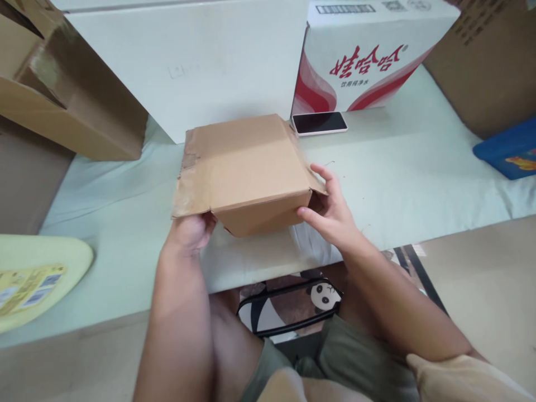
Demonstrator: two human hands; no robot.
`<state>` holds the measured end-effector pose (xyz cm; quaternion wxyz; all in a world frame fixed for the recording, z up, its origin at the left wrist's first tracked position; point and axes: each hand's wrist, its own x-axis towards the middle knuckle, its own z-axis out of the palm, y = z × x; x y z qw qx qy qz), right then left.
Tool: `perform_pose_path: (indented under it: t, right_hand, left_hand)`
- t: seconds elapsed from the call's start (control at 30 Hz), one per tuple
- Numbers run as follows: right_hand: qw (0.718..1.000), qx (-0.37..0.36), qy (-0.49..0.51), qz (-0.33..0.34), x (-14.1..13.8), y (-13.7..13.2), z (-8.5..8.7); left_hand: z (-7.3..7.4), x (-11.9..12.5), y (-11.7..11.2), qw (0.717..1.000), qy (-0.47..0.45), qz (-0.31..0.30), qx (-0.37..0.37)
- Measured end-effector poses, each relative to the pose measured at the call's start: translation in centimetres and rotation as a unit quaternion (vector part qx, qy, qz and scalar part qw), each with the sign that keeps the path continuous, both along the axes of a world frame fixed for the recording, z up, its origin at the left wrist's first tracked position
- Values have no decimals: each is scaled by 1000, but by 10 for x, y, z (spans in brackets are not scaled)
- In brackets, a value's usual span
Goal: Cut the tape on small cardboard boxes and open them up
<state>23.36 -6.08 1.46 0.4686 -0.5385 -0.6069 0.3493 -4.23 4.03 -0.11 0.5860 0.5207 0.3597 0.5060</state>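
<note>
A small brown cardboard box [247, 167] with loose flaps is held tilted above the near edge of a pale green table [419, 178]. My left hand [190, 230] grips it from below at its near left corner, fingers tucked under a flap. My right hand [330, 209] holds the near right corner, thumb and fingers curled round the flap there.
A phone [319, 123] lies face up behind the box. A white and red printed carton [360, 61] and a large white box [196, 61] stand at the back. Brown cartons [67, 95] sit left and far right. A blue item [508, 151] lies right, a yellow padded envelope [33, 279] left.
</note>
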Motion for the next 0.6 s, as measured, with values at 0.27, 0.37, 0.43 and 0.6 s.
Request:
perform_pose_path:
  t: [0.27,0.37,0.43,0.6]
  right_hand:
    - [997,-31,62,20,2,1,4]
    - [997,-8,47,-64,3,5,-7]
    - [992,16,37,-116,4,7,-13]
    - [982,62,31,-176,6,6,-9]
  left_hand:
    - [-2,2,0,1000,-12,-1,-1]
    - [11,16,-6,998,-33,45,-31]
    - [23,27,-10,995,-40,94,-7]
    - [36,35,-11,985,-80,152,11]
